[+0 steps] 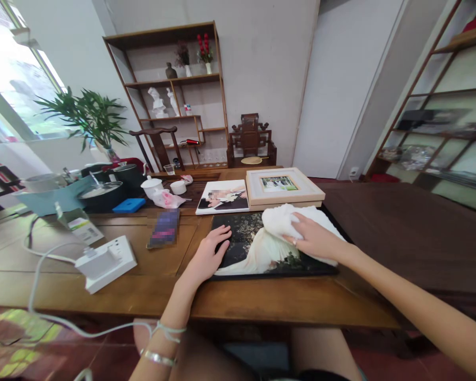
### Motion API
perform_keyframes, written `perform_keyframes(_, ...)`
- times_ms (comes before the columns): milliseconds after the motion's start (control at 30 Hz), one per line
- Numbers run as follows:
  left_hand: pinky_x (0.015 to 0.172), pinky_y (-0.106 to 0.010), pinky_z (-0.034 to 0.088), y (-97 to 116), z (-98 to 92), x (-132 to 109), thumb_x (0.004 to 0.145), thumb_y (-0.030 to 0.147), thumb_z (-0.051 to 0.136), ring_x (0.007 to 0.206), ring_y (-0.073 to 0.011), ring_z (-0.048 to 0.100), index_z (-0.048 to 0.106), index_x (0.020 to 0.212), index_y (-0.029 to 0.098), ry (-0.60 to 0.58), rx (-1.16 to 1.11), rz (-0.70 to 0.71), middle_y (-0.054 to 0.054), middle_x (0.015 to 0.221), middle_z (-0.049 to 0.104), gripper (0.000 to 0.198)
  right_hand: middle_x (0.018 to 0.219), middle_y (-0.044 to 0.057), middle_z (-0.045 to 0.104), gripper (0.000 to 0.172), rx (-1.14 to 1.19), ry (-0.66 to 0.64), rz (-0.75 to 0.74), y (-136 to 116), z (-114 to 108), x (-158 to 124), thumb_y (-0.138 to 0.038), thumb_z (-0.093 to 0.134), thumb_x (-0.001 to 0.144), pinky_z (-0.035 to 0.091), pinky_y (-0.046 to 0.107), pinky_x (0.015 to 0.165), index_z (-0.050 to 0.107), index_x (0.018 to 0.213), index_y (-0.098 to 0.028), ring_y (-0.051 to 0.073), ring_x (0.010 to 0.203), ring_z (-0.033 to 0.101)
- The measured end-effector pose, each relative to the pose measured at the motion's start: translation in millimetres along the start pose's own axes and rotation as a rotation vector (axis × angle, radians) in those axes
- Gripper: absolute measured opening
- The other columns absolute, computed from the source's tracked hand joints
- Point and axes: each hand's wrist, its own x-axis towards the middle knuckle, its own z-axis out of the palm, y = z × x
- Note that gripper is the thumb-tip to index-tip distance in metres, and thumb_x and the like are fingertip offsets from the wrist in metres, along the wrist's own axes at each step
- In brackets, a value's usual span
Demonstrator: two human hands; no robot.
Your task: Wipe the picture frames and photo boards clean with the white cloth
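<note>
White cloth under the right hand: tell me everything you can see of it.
The white cloth is plain, with a soft, thick look. It lies rumpled across the upper right part of the dark picture, bunched up on its left and spread flatter down the picture's right side. The right hand rests on top, fingers on the bunched part; whether they grip or only press cannot be told.

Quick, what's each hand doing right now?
Left hand: open, resting on the left edge of the dark picture.
Right hand: closed over a bunched white cloth, holding it on the picture.
</note>
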Motion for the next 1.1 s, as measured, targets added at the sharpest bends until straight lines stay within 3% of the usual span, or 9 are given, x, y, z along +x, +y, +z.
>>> perform_keyframes(133,0.103,-0.043,0.035,0.0,-0.1,-0.3,0.086,0.027,0.043,0.12,-0.0214,0.047,0.063,0.107,0.015,-0.007,-0.002,-0.011,-0.011,0.123,0.058,0.032,0.106,0.013,0.058,0.027,-0.015,0.006,0.04,28.5,4.3,24.6,-0.033,0.045,0.086,0.038,0.04,0.089,0.058,0.1,-0.015,0.029,0.108,0.048)
perform_keyframes(267,0.104,-0.043,0.035,-0.4,-0.2,0.1,0.086,0.027,0.043,0.121,-0.0215,0.047,0.063,0.107,0.014,-0.009,-0.009,-0.017,-0.012,0.123,0.058,0.032,0.103,0.015,0.057,0.027,-0.053,-0.018,0.042,30.0,3.7,25.3,-0.032,0.043,0.086,0.039,0.041,0.089,0.059,0.097,-0.013,0.029,0.107,0.048)
perform_keyframes(467,0.104,-0.041,0.034,3.9,-1.2,1.0,0.087,0.027,0.041,0.12,-0.0214,0.047,0.062,0.108,0.014,-0.01,0.008,-0.042,-0.011,0.124,0.057,0.033,0.109,0.018,0.052,0.013,-0.019,-0.003,-0.048,-23.4,-0.6,-20.1,-0.019,0.05,0.077,0.039,0.042,0.091,0.062,0.077,-0.013,0.029,0.105,0.047)
perform_keyframes(600,0.107,-0.039,0.03,6.3,-2.0,1.4,0.089,0.027,0.036,0.125,-0.0208,0.042,0.059,0.113,0.014,0.067,0.028,-0.087,-0.01,0.136,0.045,0.036,0.121,0.013,0.051,0.01,0.077,-0.057,-0.144,-66.9,-8.2,-52.2,-0.01,0.053,0.067,0.033,0.043,0.098,0.058,0.062,-0.017,0.03,0.115,0.038)
perform_keyframes(700,0.107,-0.04,0.029,4.4,-1.1,1.4,0.088,0.027,0.037,0.126,-0.0213,0.041,0.058,0.114,0.014,0.055,0.042,-0.105,-0.01,0.135,0.046,0.036,0.12,0.01,0.053,0.011,0.123,-0.097,-0.208,-78.9,-13.3,-56.7,-0.008,0.055,0.063,0.032,0.044,0.098,0.058,0.06,-0.018,0.029,0.113,0.04)
perform_keyframes(867,0.106,-0.041,0.032,1.1,0.2,1.3,0.087,0.028,0.036,0.123,-0.0214,0.045,0.057,0.115,0.011,0.013,0.047,-0.121,-0.012,0.129,0.052,0.039,0.105,0.014,0.055,0.011,0.102,-0.09,-0.123,-49.5,-10.6,-24.5,-0.02,0.052,0.077,0.043,0.038,0.084,0.063,0.078,-0.016,0.025,0.094,0.052)
perform_keyframes(1100,0.107,-0.039,0.031,2.0,-1.4,1.3,0.086,0.026,0.036,0.124,-0.0203,0.044,0.056,0.117,0.007,-0.004,0.052,-0.132,-0.013,0.13,0.051,0.041,0.098,0.013,0.056,0.022,-0.03,-0.011,0.011,14.0,7.8,30.7,-0.027,0.046,0.085,0.039,0.039,0.086,0.061,0.094,-0.014,0.028,0.102,0.048)
